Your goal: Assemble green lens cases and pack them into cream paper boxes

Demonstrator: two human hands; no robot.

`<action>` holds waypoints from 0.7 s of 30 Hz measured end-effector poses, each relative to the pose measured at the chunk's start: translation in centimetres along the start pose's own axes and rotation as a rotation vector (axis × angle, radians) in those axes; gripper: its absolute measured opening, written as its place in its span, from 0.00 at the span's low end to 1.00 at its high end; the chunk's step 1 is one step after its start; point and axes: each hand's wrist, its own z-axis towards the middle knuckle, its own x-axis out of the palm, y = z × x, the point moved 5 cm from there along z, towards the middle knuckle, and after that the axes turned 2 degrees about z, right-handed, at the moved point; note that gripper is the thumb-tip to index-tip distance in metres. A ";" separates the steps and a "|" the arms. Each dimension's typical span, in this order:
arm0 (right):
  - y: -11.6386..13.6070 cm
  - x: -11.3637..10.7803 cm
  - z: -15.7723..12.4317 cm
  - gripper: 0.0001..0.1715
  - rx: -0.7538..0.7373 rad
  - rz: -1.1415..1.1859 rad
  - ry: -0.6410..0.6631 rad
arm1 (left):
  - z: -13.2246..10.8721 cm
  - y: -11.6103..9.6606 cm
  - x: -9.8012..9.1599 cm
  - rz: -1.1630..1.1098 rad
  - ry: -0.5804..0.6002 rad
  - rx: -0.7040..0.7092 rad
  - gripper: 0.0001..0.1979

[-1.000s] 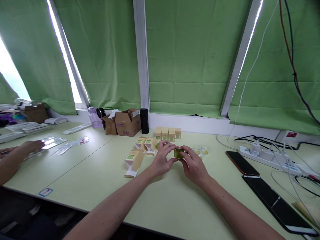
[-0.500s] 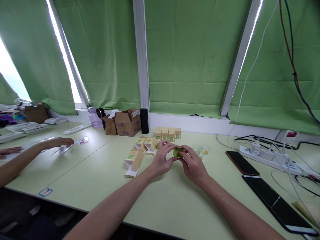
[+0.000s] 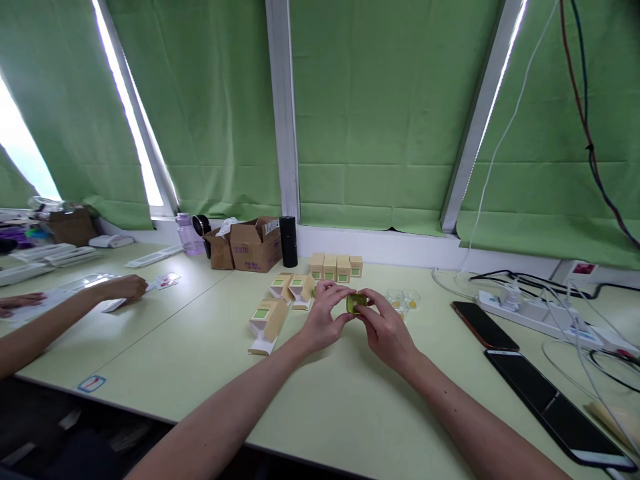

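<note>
Between my two hands is a small olive-green square piece (image 3: 357, 304), held up above the table; its exact kind is unclear. My left hand (image 3: 326, 316) pinches its left side with thumb and fingers. On the other side, my right hand (image 3: 385, 325) grips it, with a fingertip against its face. Just beyond my right hand lie several small clear round cups (image 3: 411, 299) with yellow centres. Left of my left hand, kraft boxes with green squares lie with flaps open, the nearest being an open box (image 3: 268, 323). Behind stands a row of small closed boxes (image 3: 330, 268).
A co-worker's hand (image 3: 125, 288) handles white sheets at the left. Cardboard cartons (image 3: 255, 245), a black cylinder (image 3: 289, 242) and a purple bottle (image 3: 189, 235) stand at the back. Two phones, one being a black phone (image 3: 484, 325), and a power strip (image 3: 540, 319) with cables lie right.
My hands and the green piece stay almost still. The co-worker's hand at the left has shifted slightly, and the white sheet under it has changed position.
</note>
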 end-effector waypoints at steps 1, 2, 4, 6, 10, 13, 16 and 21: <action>0.0 0.0 0.0 0.17 -0.001 0.001 -0.007 | 0.0 0.0 0.0 -0.003 -0.001 0.004 0.21; 0.0 -0.1 0.0 0.17 0.000 0.003 -0.014 | 0.0 0.0 0.0 -0.006 -0.002 0.007 0.21; 0.1 -0.1 0.0 0.18 0.004 0.002 -0.016 | -0.1 -0.1 0.0 -0.006 -0.003 0.012 0.22; 0.1 0.0 0.0 0.20 0.008 -0.003 -0.006 | -0.1 0.0 0.0 -0.005 -0.004 0.012 0.22; 0.0 0.2 0.0 0.22 0.014 0.015 0.009 | -0.1 0.1 0.0 -0.008 -0.003 -0.007 0.22; -0.3 0.2 -0.2 0.22 0.037 0.062 0.006 | -0.1 0.1 -0.1 -0.030 -0.015 -0.028 0.23; -0.5 0.0 -0.3 0.27 0.089 0.118 -0.023 | -0.1 0.5 -0.1 -0.076 -0.040 -0.084 0.22; -0.4 -0.4 -0.5 0.34 0.161 0.209 -0.057 | -0.1 1.7 0.2 -0.181 -0.067 -0.247 0.12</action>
